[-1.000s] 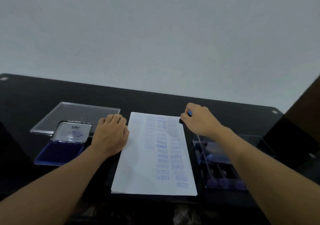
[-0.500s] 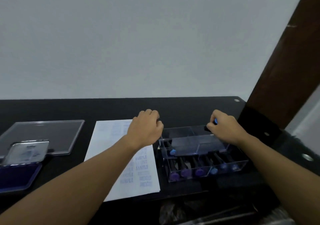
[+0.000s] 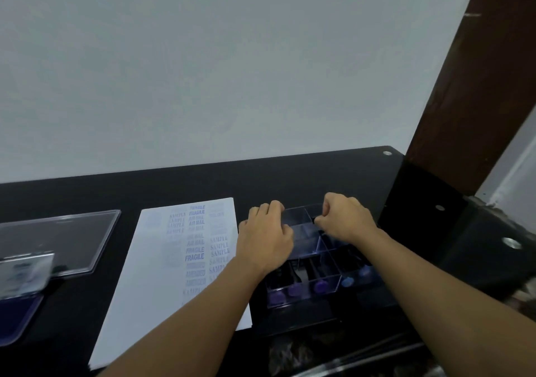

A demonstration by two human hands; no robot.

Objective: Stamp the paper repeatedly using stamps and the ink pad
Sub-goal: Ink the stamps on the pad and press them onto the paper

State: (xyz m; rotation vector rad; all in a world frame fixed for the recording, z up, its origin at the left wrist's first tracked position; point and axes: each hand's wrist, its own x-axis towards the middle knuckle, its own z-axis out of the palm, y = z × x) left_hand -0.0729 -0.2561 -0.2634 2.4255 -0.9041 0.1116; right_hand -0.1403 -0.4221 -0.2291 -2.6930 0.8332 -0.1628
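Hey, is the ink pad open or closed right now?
Open. The ink pad's lid is tilted up, and the blue inking surface below it lies exposed.

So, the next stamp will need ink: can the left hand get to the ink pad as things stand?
Probably yes. The left hand is at the stamp box; only the flat paper lies between it and the open ink pad at the far left, with nothing upright in the way.

A plain pale grey wall (image 3: 232,57) fills the view from 9 to 1 o'clock, dimly and evenly lit. Below it runs a glossy black counter (image 3: 203,185) (round metal fittings (image 3: 387,153) dot its right end). A dark brown wooden post (image 3: 478,86) rises at 2 o'clock.
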